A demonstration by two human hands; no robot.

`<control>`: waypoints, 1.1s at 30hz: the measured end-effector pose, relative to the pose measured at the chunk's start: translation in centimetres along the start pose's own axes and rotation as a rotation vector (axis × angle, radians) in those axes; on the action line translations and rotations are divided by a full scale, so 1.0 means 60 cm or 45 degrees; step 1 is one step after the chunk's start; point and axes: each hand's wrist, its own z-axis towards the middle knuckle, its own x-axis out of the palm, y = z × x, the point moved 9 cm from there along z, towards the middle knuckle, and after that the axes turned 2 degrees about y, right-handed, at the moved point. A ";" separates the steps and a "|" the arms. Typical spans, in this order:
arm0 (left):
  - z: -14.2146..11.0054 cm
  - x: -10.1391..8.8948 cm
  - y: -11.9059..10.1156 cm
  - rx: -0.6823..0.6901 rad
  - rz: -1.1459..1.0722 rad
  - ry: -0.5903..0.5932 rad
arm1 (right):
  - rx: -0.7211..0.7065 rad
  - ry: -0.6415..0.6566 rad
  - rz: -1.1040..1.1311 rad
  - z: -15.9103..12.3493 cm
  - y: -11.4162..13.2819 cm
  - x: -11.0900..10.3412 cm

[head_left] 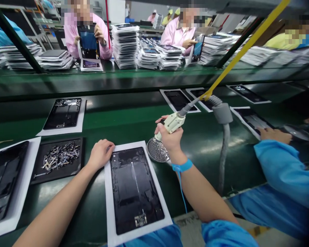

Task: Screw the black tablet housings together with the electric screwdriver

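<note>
My right hand (173, 139) is closed around a cream electric screwdriver (173, 121), its bit end hidden behind the fingers. Below that hand lies a round dish (157, 150) with a grid of small holes. In front of me, an opened black tablet housing (136, 187) rests on a white sheet (110, 219). At its upper left corner is my left hand (101, 152), fingers curled together; whether anything is pinched in them is hidden. A black tray (60, 175) of small metal parts (63, 156) stands left of that hand.
More tablet housings on white sheets lie to the left (9, 181), behind (64, 115) and at the back right (179, 99). A yellow strap (244, 51) and grey hose (224, 154) hang near the screwdriver. A co-worker's blue sleeve (283, 168) is at right; stacks (125, 46) stand across the bench.
</note>
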 end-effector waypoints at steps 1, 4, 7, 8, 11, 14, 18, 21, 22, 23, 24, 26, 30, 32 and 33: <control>0.000 0.000 0.000 -0.005 0.005 0.002 | -0.001 -0.014 0.006 0.000 -0.003 -0.001; 0.001 -0.001 -0.001 -0.014 0.008 0.018 | -0.002 -0.022 0.033 0.000 -0.008 0.001; 0.001 -0.002 -0.004 -0.008 0.001 0.029 | -0.003 -0.004 0.035 -0.001 -0.011 0.004; 0.001 -0.003 -0.004 -0.009 -0.001 0.030 | -0.005 0.002 0.034 -0.002 -0.012 0.005; 0.000 -0.002 -0.003 -0.019 -0.012 0.037 | -0.011 0.022 0.040 -0.005 -0.012 0.010; 0.000 0.000 -0.002 -0.019 -0.021 0.042 | -0.024 0.031 0.025 -0.007 -0.009 0.014; 0.001 -0.001 -0.004 -0.013 -0.012 0.040 | -0.059 0.024 0.000 -0.007 -0.006 0.015; 0.001 -0.002 -0.005 -0.022 -0.002 0.051 | -0.068 0.011 0.015 -0.006 -0.008 0.012; 0.001 -0.003 -0.005 -0.023 0.001 0.051 | -0.067 0.005 0.017 -0.005 -0.009 0.011; 0.001 -0.004 -0.006 -0.024 0.002 0.050 | -0.066 0.003 0.016 -0.005 -0.010 0.011; 0.001 -0.004 -0.006 -0.023 0.002 0.048 | -0.065 0.003 0.015 -0.005 -0.010 0.010; 0.001 -0.005 -0.007 -0.022 -0.001 0.042 | -0.067 0.001 0.010 -0.006 -0.012 0.010; 0.001 -0.004 -0.008 -0.011 -0.014 0.036 | -0.062 0.001 -0.021 -0.008 -0.018 0.010; 0.001 -0.003 -0.007 -0.007 -0.017 0.033 | -0.066 0.002 -0.022 -0.007 -0.020 0.010; 0.001 -0.002 -0.006 -0.004 -0.019 0.029 | -0.067 -0.001 -0.017 -0.007 -0.019 0.009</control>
